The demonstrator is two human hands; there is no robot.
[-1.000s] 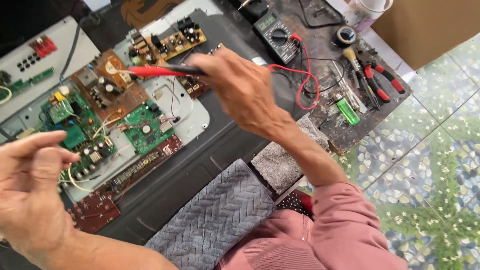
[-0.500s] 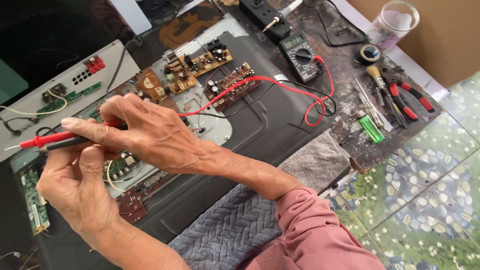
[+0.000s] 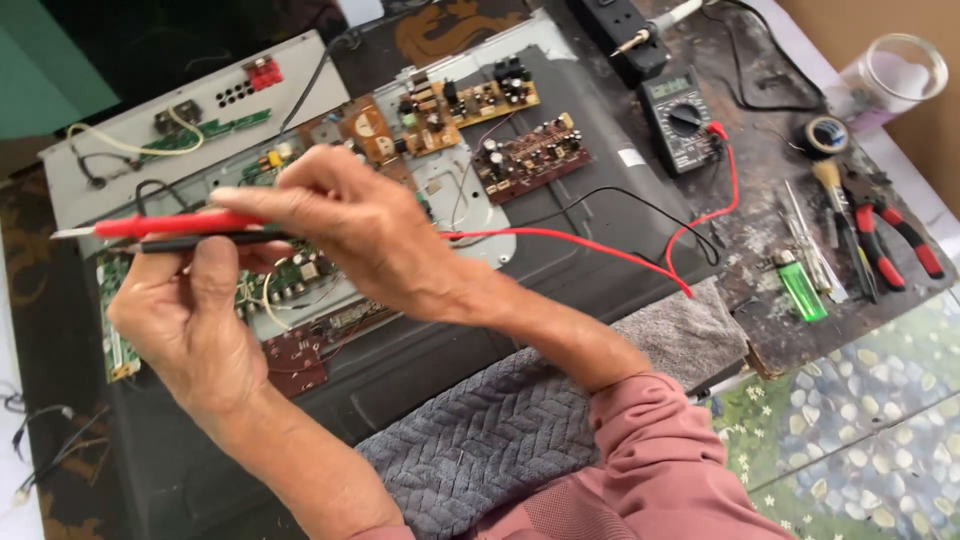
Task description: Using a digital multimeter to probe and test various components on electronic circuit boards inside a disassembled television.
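- Here the right hand (image 3: 365, 235) is closed in a pinch on the red probe (image 3: 165, 225), which lies nearly level with its metal tip pointing toward the left edge of the view.
- The left hand (image 3: 190, 320) sits just below, thumb and fingers folded around the black probe (image 3: 215, 240); the two probes run side by side, almost touching.
- Both hands hover over the green circuit board (image 3: 300, 275) set in the opened grey chassis (image 3: 560, 260).
- The red lead (image 3: 600, 250) runs from the right hand to the multimeter (image 3: 680, 120) at the far edge of the bench.
- Free room lies along the dark panel at the near left; to the right the bench edge is crowded with red-handled pliers (image 3: 890, 235), a green lighter (image 3: 800, 285) and a roll of tape (image 3: 825, 135).
- A grey knitted cloth (image 3: 480, 450) covers the near rim under the right forearm.
- Compared with half a second ago, the hands and probes keep almost the same pose; the probes have levelled slightly, and the view has shifted a little so the tools sit nearer the right edge.
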